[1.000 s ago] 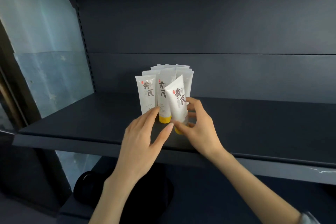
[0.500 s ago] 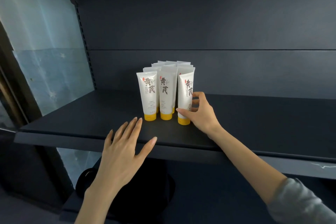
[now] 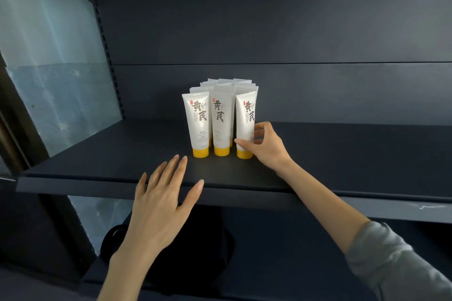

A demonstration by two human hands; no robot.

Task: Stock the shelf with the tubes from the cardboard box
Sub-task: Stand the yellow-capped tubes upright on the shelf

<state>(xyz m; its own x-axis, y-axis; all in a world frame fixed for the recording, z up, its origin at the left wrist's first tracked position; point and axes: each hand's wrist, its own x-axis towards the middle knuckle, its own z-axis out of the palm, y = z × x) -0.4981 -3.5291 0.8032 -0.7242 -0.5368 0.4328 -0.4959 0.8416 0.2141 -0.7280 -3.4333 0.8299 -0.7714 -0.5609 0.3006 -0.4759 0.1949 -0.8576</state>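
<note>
Several white tubes with yellow caps stand cap-down in a tight cluster on the dark shelf (image 3: 342,159). The front row has a left tube (image 3: 198,124), a middle tube (image 3: 221,122) and a right tube (image 3: 245,117). My right hand (image 3: 265,148) grips the lower part of the right tube, thumb in front and fingers behind. My left hand (image 3: 161,200) hovers over the shelf's front edge, fingers spread and straight, holding nothing. The cardboard box is not in view.
The shelf has a dark back panel and a bright bluish side panel (image 3: 53,68) on the left. A dark round object (image 3: 171,249) sits on the lower level below the shelf edge. To the right of the tubes the shelf surface is bare.
The right tube went from tilted in my right hand to upright on the shelf. My left hand drew back from the tubes toward the shelf's front edge.
</note>
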